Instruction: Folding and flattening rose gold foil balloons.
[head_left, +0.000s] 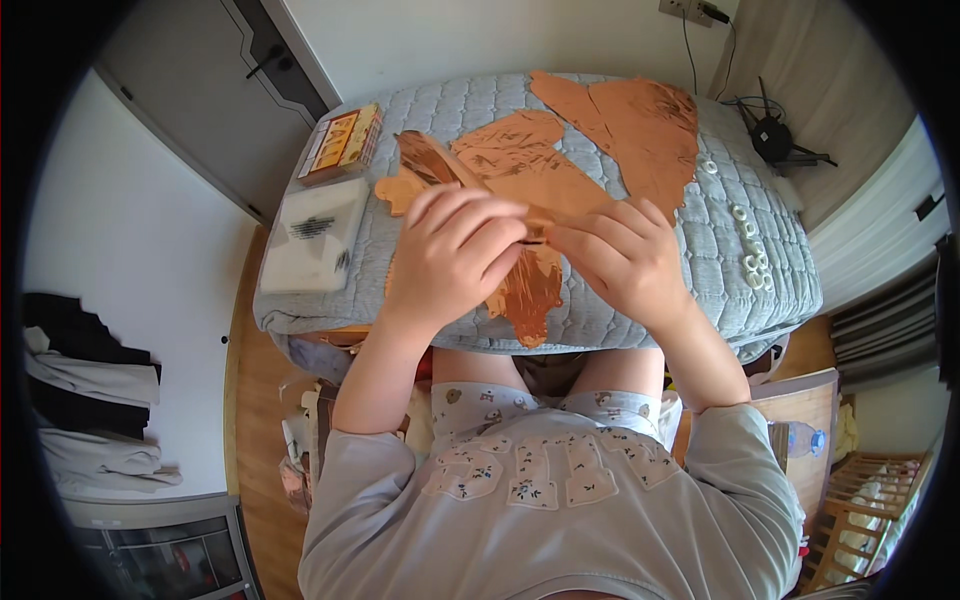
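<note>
Both hands meet over the near part of the bed, pinching a copper-coloured foil piece that looks like a deflated foil balloon (535, 285). My left hand (455, 245) is closed on its gathered upper edge, and the fingertips of my right hand (625, 255) grip the same spot just to the right. A shiny fold of the foil sticks up behind my left hand, while its lower part hangs toward the bed's front edge. Beyond my hands another flat copper foil piece (555, 175) lies spread out. A larger one (645, 125) covers the far right.
On the quilted grey mattress (420, 105), a yellow-and-red box (345, 140) and a clear plastic package (312, 240) lie at the left. Several small white rolls (750, 245) sit at the right. A black router (772, 138) stands beyond the right edge.
</note>
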